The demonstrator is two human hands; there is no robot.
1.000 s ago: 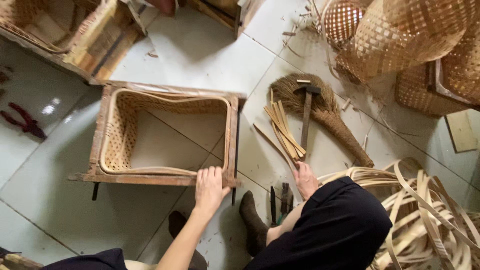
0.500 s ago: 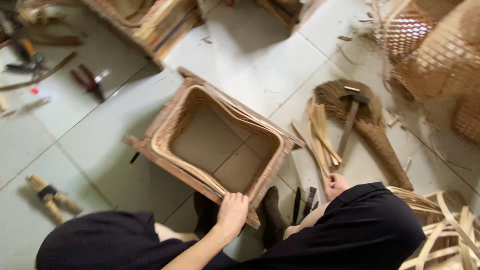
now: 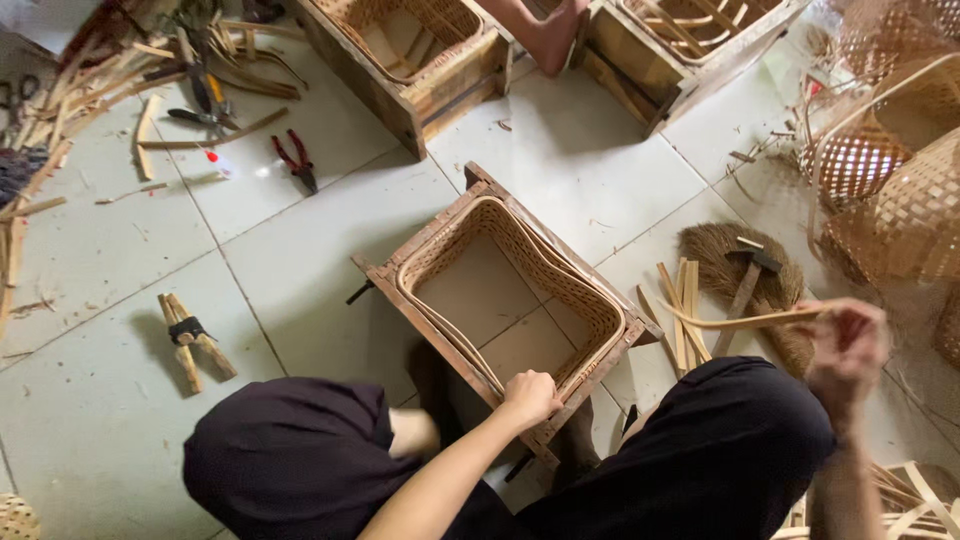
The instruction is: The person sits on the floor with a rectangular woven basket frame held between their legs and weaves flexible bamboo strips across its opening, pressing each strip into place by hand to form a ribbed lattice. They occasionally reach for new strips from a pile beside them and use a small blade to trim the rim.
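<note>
Two hands at work. Left hand (image 3: 528,396): fingers curled together, gripping the near rim of a wooden-framed woven basket (image 3: 505,300), which stands on the tiled floor (image 3: 120,400) between the person's knees. Right hand (image 3: 846,350): blurred, fingers closed around one end of a thin curved cane strip (image 3: 745,320), raised above a hammer (image 3: 745,280) lying on a fibre brush (image 3: 715,262). Red-handled pliers (image 3: 295,160) lie well apart.

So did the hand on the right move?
Yes. The right hand left the floor beside the hammer and rose, now holding a thin strip.
</note>
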